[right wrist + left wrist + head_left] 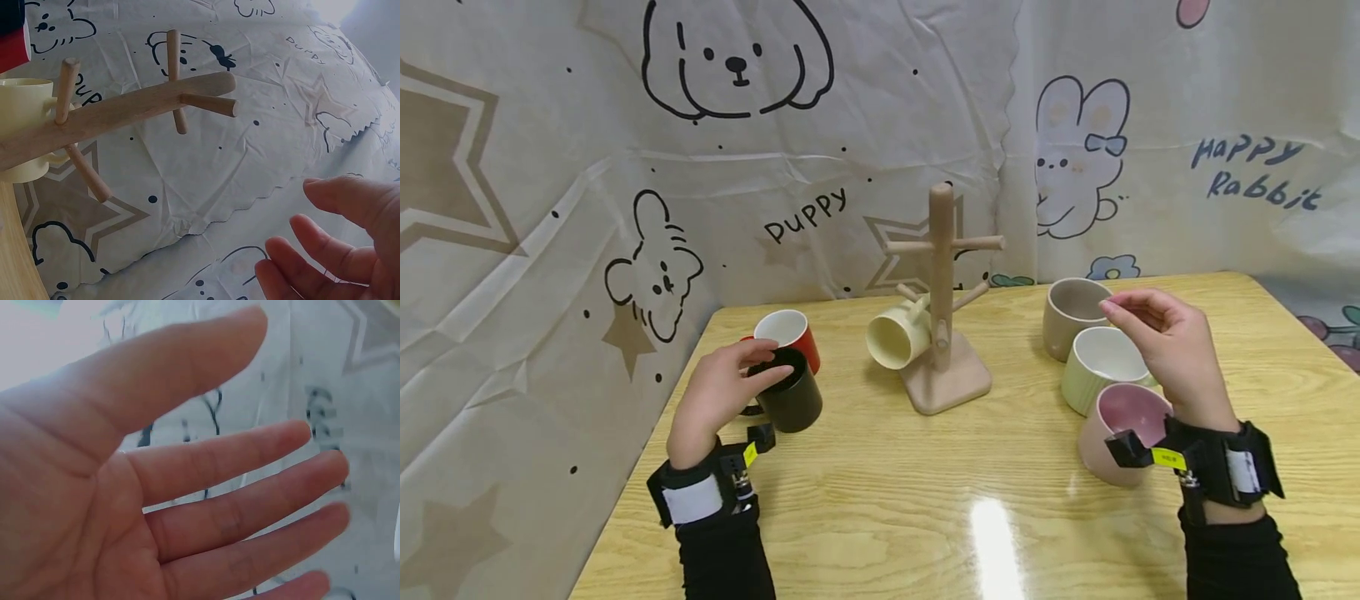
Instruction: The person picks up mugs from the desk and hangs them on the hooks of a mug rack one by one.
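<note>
Just under the fingertips of the left hand (718,392), a black mug (795,407), upright on the table (887,508), with its handle (751,410) on the side toward the palm. Thumb and fingers of that hand stretched wide apart by the rim, palm bare; touching or just clear of the mug, impossible to tell. For a sure hold, probably best to set thumb and fingers on opposite sides of the wall and squeeze evenly, without pinching the handle. Mind the fingertips: just beyond them, a red mug (803,340), partly hidden behind the black one and likely easy to knock.

Well to the right of the left hand and farther off, a wooden rack (942,275) with pegs (981,243), and at its lower left a cream mug (895,340), seemingly hung by the handle, with its mouth turned out toward the left hand.

Farther over, loosely bent and holding nothing, the right hand (1180,343). Just below and left of its fingers, a pale green mug (1093,371); just beyond, a grey mug (1063,321); nearer, a pink mug (1099,442). Among such close neighbours, probably wise to reach from above.
</note>
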{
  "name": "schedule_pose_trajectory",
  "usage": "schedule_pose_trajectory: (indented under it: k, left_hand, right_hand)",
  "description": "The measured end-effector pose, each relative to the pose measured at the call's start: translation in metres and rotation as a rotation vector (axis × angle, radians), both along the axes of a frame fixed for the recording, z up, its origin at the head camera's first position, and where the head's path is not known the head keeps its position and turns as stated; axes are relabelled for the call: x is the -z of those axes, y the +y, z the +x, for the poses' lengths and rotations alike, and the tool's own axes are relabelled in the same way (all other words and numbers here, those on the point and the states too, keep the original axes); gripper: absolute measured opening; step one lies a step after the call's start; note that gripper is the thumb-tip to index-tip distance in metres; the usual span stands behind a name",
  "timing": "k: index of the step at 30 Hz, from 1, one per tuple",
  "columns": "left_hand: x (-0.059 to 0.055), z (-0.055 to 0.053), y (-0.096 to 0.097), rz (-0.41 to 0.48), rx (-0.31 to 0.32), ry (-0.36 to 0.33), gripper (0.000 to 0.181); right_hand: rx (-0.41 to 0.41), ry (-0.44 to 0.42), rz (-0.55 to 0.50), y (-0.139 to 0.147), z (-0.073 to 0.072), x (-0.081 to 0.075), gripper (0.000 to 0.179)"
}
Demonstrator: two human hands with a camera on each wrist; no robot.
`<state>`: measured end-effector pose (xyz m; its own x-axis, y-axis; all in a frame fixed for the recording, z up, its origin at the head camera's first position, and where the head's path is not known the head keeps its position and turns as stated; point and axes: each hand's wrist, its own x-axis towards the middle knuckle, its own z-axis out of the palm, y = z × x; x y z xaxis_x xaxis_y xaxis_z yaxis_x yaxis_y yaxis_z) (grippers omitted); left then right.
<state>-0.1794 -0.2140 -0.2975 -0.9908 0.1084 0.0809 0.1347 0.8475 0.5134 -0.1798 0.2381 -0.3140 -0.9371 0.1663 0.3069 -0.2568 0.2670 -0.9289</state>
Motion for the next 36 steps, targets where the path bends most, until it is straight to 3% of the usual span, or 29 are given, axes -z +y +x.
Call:
schedule_pose_trajectory:
  k: [8, 16, 21, 36]
  left_hand:
    - [0.016, -0.002, -0.051, 0.005, -0.106, -0.105, 0.063]
    - [0.047, -0.011, -0.085, 0.100, -0.089, -0.174, 0.056]
    - [0.060, -0.018, -0.087, 0.098, -0.081, -0.180, 0.048]
    - [0.065, -0.036, -0.060, -0.022, -0.077, -0.212, 0.032]
  right_hand:
    - [-0.001, 0.004, 0.014, 0.004, 0.000, -0.002, 0.012]
    - [-0.035, -0.010, 0.065, 0.004, -0.002, 0.002, 0.013]
    - [-0.039, -0.045, 0.105, 0.005, -0.003, 0.006, 0.012]
    - [-0.067, -0.106, 0.180, 0.002, -0.002, 0.004, 0.018]
